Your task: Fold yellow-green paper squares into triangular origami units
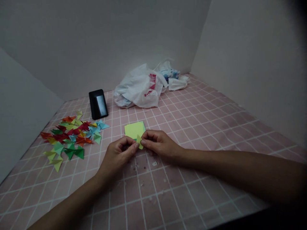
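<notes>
A small folded piece of yellow paper (pixel 139 142) is pinched between my two hands. My left hand (pixel 121 151) grips its left side between thumb and finger, the hand closed. From the other side, the thumb and fingertips of my right hand (pixel 160 145) press on its right edge. Just beyond my fingers lies a stack of square paper sheets (pixel 134 128), yellow on top with green edges showing below. To the left spreads a pile of folded paper figures (pixel 72 132) in red, orange, yellow, green and light blue.
A pink tablecloth with white grid lines (pixel 192 198) covers the table. A black phone-like device (pixel 94 105) lies behind the figures. At the back sit a white plastic bag (pixel 136 86) and a crumpled white-and-blue package (pixel 171 73). Walls border the back and sides. Small scraps (pixel 154 164) lie near my hands.
</notes>
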Demonstrator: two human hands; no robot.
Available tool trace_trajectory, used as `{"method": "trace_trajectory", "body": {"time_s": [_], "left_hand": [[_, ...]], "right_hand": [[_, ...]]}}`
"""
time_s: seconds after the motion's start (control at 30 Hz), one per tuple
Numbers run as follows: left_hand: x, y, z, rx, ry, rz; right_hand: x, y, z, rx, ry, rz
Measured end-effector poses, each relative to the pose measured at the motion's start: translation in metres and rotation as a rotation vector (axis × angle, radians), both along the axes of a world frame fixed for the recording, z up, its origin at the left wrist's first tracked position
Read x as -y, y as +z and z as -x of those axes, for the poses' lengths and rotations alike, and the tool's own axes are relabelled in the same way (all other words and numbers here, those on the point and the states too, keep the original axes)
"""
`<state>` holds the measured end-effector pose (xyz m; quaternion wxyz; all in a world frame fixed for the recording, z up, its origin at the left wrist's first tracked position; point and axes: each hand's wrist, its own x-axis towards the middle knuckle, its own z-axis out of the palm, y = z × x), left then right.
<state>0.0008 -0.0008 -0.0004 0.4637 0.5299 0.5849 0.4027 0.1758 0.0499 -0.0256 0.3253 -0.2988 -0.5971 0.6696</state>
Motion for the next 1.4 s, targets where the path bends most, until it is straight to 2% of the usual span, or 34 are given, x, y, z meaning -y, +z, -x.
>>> {"method": "trace_trajectory", "body": {"time_s": [0.1,0.33,0.5,0.73,0.93,1.1,1.3,1.4], "left_hand": [[-0.0003,0.0012,-0.0006,-0.037,0.005,-0.032],[-0.0004,-0.0021,-0.0002,0.19,-0.022,0.047],[-0.0024,-0.0047,0.0024,0.249,-0.016,0.068],[-0.0024,-0.0025,0.0007,0.223,-0.005,0.067],[0.0006,-0.0002,-0.0037,0.12,0.044,0.019],[0.0019,0.0012,-0.0053,0.052,0.016,-0.018],[0.0027,0.0019,-0.0057,0.098,0.005,-0.006],[0.0025,0.0029,-0.0067,0.154,0.013,0.005]], "right_hand": [[0.0003,0.0022,-0.0002,0.024,0.016,0.007],[0.0001,0.0015,-0.0005,-0.009,0.032,0.004],[-0.001,0.0013,-0.0011,-0.009,0.051,0.024],[-0.0006,0.0009,-0.002,0.024,0.082,-0.057],[0.0011,0.0014,-0.001,-0.04,0.008,-0.108],[0.0001,0.0013,-0.0015,0.035,-0.022,-0.227],[-0.0022,-0.0003,-0.0026,0.076,-0.051,-0.319],[-0.0029,-0.0002,-0.0029,0.064,-0.037,-0.308]]}}
